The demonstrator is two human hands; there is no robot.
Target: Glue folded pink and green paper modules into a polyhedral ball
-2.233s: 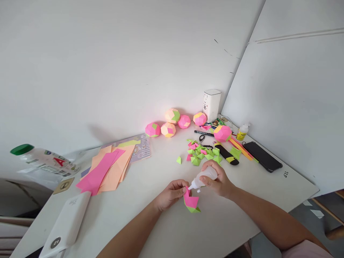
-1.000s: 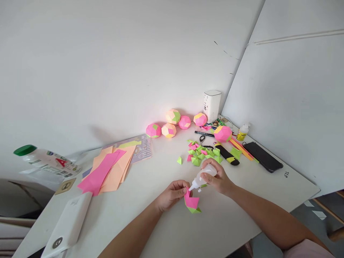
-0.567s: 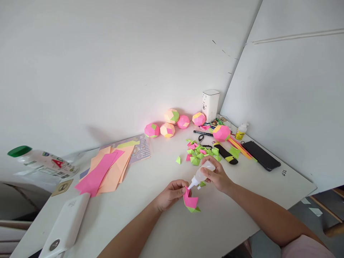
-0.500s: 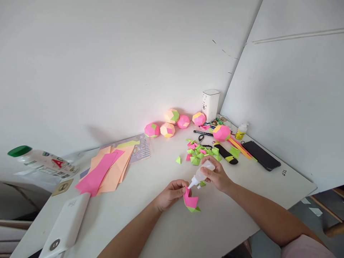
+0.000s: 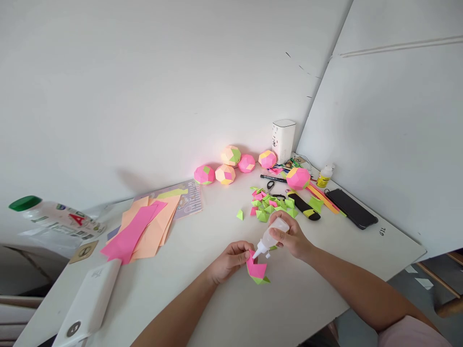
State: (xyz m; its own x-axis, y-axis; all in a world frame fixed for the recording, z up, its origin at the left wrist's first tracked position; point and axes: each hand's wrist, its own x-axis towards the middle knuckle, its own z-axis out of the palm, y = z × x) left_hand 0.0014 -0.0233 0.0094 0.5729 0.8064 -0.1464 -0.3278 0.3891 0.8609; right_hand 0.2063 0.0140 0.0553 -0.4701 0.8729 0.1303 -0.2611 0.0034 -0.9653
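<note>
Between the thumb and fingers of my left hand is a folded paper piece, pink above with green at its lower end. My right hand grips a white glue bottle, tilted with its nozzle down and left. The nozzle tip is at the pink paper, close to my left fingertips; whether glue is coming out is too small to see. Beyond my right hand lies a heap of small folded green and pink paper pieces. One green piece lies apart, left of the heap.
Several faceted paper balls sit along the wall. A box cutter, a black phone and a yellow-labelled bottle are on the right. Paper sheets, a white power bank and a green-capped bottle are on the left.
The glue bottle's nozzle has shifted slightly downward along the pink paper. My left hand and the folded piece have barely moved.
</note>
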